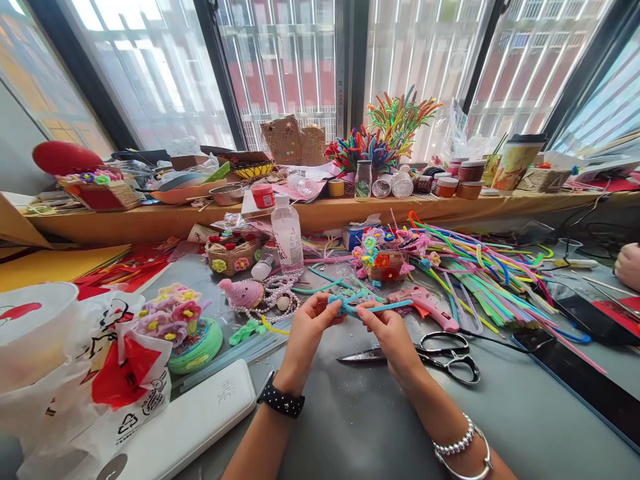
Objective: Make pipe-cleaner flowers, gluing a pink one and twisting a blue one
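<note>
A blue pipe cleaner (387, 306) is held up over the grey table between both hands, its left part bent into loops and its free end pointing right. My left hand (316, 323) pinches the looped part with thumb and fingers. My right hand (389, 333) is closed on the straighter stretch beside it. Beneath and right of my right hand lie metal scissors (453, 353) with black handles. A pink hot glue gun (425, 305) rests just behind that hand. Left of my left hand are a pink crocheted piece (243, 293) and a string of pearl beads (283, 293).
Loose pipe cleaners (490, 287) pile up at right, near a dark phone (585, 387). A white power bank (200, 417) and plastic bag (125, 373) occupy the left. A clear bottle (287, 237) stands behind. Another person's hand (628, 265) shows at the right edge.
</note>
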Demonstrator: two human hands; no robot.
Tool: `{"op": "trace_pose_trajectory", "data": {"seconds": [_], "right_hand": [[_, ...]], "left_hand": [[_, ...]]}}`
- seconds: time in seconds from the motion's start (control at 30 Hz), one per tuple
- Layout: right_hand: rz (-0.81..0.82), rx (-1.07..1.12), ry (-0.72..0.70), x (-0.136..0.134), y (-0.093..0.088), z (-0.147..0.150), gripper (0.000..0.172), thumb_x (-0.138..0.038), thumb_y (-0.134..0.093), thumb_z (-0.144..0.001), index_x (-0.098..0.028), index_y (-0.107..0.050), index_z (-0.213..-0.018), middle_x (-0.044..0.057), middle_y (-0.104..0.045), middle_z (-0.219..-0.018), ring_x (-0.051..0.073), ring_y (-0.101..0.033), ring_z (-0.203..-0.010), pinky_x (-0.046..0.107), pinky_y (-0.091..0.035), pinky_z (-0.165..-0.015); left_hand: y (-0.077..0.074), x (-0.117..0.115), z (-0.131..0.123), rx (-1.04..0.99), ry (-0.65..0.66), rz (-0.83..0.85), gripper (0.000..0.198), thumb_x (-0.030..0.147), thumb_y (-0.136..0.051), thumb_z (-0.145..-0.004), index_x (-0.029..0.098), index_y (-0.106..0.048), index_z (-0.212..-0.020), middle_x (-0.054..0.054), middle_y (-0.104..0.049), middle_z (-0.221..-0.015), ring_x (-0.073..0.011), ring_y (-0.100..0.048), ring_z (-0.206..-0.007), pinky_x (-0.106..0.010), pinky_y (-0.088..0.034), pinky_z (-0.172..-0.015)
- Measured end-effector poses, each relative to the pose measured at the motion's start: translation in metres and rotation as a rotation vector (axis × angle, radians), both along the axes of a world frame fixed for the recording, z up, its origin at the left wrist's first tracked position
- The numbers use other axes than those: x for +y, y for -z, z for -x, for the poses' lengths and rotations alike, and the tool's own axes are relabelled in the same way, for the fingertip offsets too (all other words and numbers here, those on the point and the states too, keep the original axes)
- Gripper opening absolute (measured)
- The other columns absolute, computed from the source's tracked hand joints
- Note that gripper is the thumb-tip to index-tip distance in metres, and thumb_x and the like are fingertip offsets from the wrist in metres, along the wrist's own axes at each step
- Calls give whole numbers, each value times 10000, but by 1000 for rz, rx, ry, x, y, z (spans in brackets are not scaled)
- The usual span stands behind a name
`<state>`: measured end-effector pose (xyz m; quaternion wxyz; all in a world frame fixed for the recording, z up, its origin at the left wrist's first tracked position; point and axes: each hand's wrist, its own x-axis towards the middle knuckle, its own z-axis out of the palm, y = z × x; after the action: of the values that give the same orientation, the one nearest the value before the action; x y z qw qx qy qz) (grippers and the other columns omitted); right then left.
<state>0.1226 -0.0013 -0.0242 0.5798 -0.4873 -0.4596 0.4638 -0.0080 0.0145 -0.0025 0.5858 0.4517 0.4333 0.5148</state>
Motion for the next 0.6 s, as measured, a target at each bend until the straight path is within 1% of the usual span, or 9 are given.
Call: {"op": "trace_pose_trajectory", "data": {"seconds": [0.17, 0.27, 0.43, 0.6], "right_hand": [[15, -23, -15, -1, 1, 0, 199, -348, -588, -663, -152, -599, -697, -11, -551, -629, 112, -438, -586, 230, -314, -553], [30, 21, -39, 0, 1, 1, 229, -376, -581, -668, -152, -597, -715, 3, -572, -662, 122, -465, -608, 230, -327, -547], [87, 111, -31, 1, 3, 3, 306, -443, -566, -665, -149, -593, -745, 22, -598, -665, 145, -505, -637, 241, -355, -548], [21, 198, 32, 2, 4, 0, 321, -475, -540, -683, -156, -581, -696, 9, -577, -651, 118, -486, -594, 237, -373, -549]], "left_hand": [[0, -1, 0, 29, 3, -20, 241, 280, -653, -601, 139, -572, -779, -10, -603, -732, -108, -557, -669, -234, -464, -659], [-1, -2, -1, 17, 2, 20, 234, 282, -651, -601, 139, -566, -766, -8, -602, -727, -107, -563, -664, -236, -467, -659], [-3, -4, -2, -5, 37, 90, 241, 302, -658, -592, 141, -551, -737, 2, -604, -668, -117, -586, -609, -242, -477, -601], [-2, -2, 0, -33, 65, 98, 228, 267, -674, -589, 134, -562, -736, -5, -615, -683, -109, -594, -646, -216, -472, -622]]}}
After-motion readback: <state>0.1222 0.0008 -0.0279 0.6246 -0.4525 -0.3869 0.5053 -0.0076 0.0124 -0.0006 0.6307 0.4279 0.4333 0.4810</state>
